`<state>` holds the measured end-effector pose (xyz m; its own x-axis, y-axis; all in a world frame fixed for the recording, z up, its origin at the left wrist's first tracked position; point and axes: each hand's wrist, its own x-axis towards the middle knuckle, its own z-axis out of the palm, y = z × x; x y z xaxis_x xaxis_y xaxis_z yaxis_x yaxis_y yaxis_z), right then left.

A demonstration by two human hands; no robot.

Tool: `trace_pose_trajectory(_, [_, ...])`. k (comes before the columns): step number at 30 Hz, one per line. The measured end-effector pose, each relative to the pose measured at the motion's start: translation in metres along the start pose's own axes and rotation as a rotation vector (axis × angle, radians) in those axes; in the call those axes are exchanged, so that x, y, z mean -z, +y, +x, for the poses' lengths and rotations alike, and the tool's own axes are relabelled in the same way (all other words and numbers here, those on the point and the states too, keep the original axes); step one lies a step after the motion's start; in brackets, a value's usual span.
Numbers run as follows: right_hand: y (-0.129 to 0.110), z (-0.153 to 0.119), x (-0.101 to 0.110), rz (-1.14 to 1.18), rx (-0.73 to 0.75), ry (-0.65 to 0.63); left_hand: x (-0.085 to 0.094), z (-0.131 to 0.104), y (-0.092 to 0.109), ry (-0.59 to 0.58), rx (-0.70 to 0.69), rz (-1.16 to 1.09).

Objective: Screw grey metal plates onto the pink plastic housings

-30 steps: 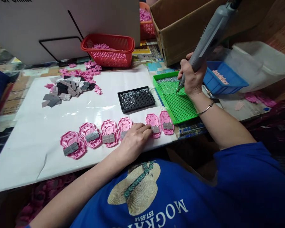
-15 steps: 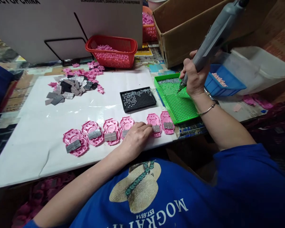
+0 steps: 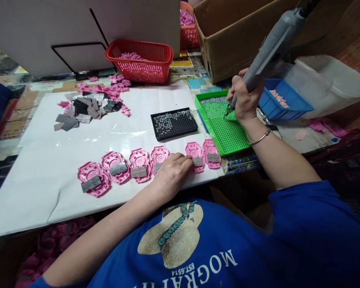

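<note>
My right hand [image 3: 246, 98] is wrapped round a grey electric screwdriver [image 3: 267, 52], whose tip points down at the holes of a green screw tray [image 3: 228, 132]. Screws lie in that tray's far part. My left hand [image 3: 175, 172] rests over the row of pink shells, its fingertips at the grey plate of one pink shell [image 3: 194, 150]. Whether it pinches anything beneath the fingers is hidden. Another pink shell [image 3: 211, 149] with a grey plate lies to its right, and several more lie left of the hand. A black tray [image 3: 175, 130] of screws sits beyond the hand.
Grey and black plates [image 3: 87, 108] are heaped beside small pink parts [image 3: 114, 90] at the back left. Behind them stands a red basket [image 3: 139, 70]. A cardboard box [image 3: 228, 48], a blue bin [image 3: 291, 112] and a clear tub [image 3: 333, 80] stand at the back right.
The view has shifted slightly. The screwdriver's tip stays over the same part of the green tray, and my left hand keeps its place at the shell.
</note>
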<state>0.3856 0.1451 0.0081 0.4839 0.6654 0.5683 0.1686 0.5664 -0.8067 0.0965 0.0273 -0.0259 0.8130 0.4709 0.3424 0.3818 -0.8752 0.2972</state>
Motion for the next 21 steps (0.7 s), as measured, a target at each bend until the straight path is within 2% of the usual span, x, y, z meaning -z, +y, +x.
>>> trace_pose_trajectory(4, [0.006,0.002,0.002,0.050,0.001,-0.061,0.000,0.001,0.000,0.008,0.005,0.004])
trace_pose_trajectory(9, [0.011,0.003,0.001,0.005,0.021,-0.028,-0.002,0.001,0.000,0.021,-0.004,0.007])
trace_pose_trajectory(13, [0.008,0.004,0.000,0.038,0.074,-0.069,-0.005,0.000,0.000,0.028,0.017,0.011])
trace_pose_trajectory(17, [-0.009,0.005,-0.003,0.053,0.102,-0.064,-0.008,-0.002,-0.001,0.066,0.040,0.052])
trace_pose_trajectory(21, [-0.043,-0.006,-0.018,0.138,0.150,-0.026,-0.008,-0.001,-0.001,0.097,0.065,0.043])
